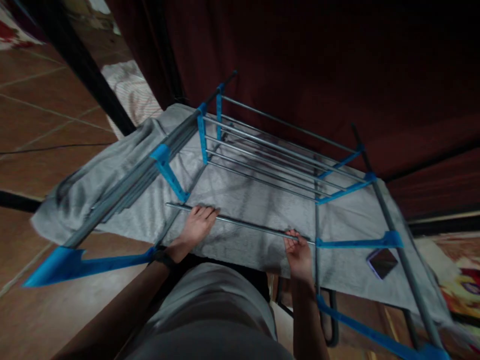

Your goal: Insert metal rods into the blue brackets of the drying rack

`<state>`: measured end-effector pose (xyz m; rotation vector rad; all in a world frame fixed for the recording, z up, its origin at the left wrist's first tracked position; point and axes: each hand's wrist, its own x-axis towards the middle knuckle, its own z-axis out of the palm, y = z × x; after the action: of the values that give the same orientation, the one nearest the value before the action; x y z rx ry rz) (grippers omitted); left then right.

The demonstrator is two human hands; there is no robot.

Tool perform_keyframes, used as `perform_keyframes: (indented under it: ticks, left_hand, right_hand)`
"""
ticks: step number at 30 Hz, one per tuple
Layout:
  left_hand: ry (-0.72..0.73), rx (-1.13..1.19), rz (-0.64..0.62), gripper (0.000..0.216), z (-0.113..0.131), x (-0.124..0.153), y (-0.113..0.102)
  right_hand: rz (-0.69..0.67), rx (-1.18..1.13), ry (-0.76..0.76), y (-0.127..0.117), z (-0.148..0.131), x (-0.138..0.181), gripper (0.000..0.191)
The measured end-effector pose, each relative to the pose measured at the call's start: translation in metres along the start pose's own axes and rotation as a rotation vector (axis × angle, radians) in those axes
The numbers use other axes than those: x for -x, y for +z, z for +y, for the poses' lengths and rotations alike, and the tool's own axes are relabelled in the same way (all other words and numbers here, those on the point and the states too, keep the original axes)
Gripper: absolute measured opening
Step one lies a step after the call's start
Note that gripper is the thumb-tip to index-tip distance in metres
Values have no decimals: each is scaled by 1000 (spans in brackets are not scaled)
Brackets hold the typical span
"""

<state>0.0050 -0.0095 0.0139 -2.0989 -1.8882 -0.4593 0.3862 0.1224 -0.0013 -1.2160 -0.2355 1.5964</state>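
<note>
A thin grey metal rod (249,225) runs across in front of me, between the two side frames of a rack with blue plastic brackets. My left hand (200,222) is closed around it near its left end, which reaches past a blue bracket (170,175). Close to the rod's right end, my right hand (298,250) grips it with bent fingers, palm turned up. That end lies by another blue bracket (358,242); I cannot tell whether it sits inside. Farther back, several rods (270,142) span the rack between its blue brackets.
More loose rods (131,187) lie bundled along the left side frame. Beneath the rack a grey cloth (240,250) covers the table. A phone (382,263) rests on it at the right. Behind hangs a dark red curtain (300,65); tiled floor (48,120) shows at left.
</note>
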Motion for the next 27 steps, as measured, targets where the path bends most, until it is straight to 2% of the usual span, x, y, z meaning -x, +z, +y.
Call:
perform_keyframes:
  ticks: [3,6,10,18,21,24,27]
  left_hand:
    - [-55,37,46,35,-9,4,2]
    - [-134,81,-33,40,-17,7,5]
    - [-169,103,-120,47,-22,8,4]
    - [-172,21,21,53,-29,16,9]
    - [-196,4,29,55,-32,19,14]
    - [-258,7,27,57,-31,19,16]
    - [-397,89,30,54,-28,17,15]
  right_hand:
    - [23,-38,-39,8,1,5,4]
    - [21,-64,-102,13,4,6,4]
    - [32,-60,-170,18,9,5,3]
    - [62,-96,-246,16,1,-11,9]
    - [92,-94,-255,14,-4,-18,10]
    - [119,-98,-271,15,-8,-22,10]
    - [119,-118,-275,17,-11,-23,8]
